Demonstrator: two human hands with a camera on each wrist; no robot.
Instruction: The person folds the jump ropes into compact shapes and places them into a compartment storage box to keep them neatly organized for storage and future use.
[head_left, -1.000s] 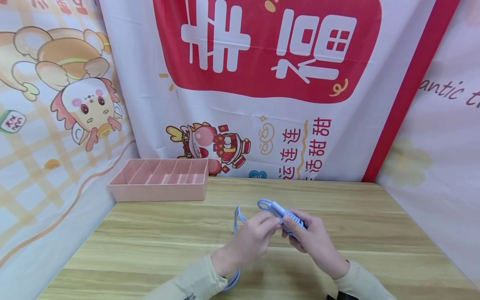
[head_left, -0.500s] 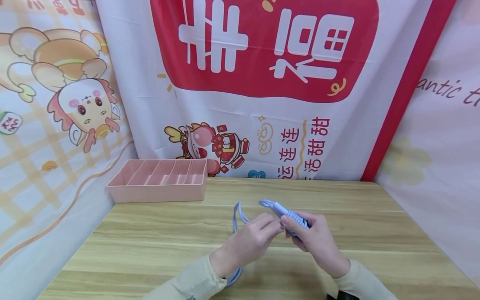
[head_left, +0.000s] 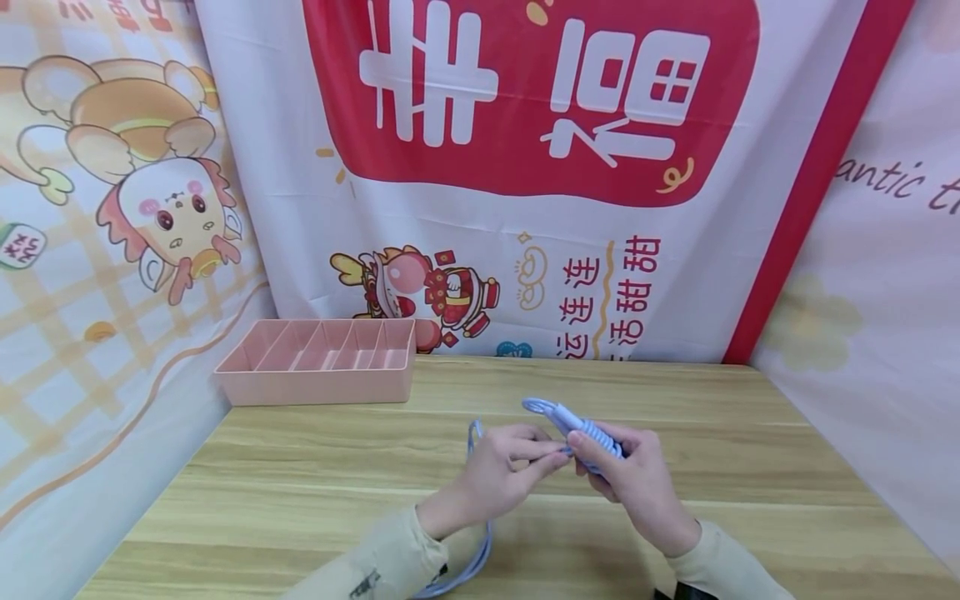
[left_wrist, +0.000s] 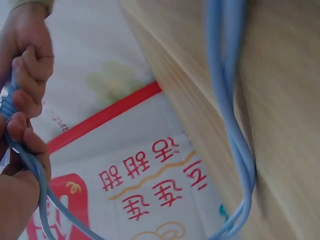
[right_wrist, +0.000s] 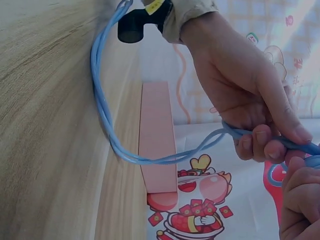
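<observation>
A light blue cord is wound in tight coils into a slim bundle point(head_left: 594, 437), with a looped end sticking out toward the far left. My right hand point(head_left: 641, 487) grips this bundle, thumb on top, above the table. Close beside it, my left hand point(head_left: 491, 475) pinches the cord between thumb and fingers. The doubled loose cord point(right_wrist: 102, 95) runs through the left palm in the right wrist view and hangs in a wide curve down to the table. In the left wrist view, both hands nearly touch at the coils, which are partly hidden by fingers.
A pink tray point(head_left: 315, 387) with several compartments stands at the table's back left. Printed cloth point(head_left: 450, 208) hangs behind the wooden table point(head_left: 712, 433) and along both sides. A black device point(right_wrist: 131, 26) sits at the left wrist.
My left fingers have shifted slightly and now reach straighter toward the bundle, pinching the cord. The arch of loose cord behind the left hand has sunk, and the strand below has swung right.
</observation>
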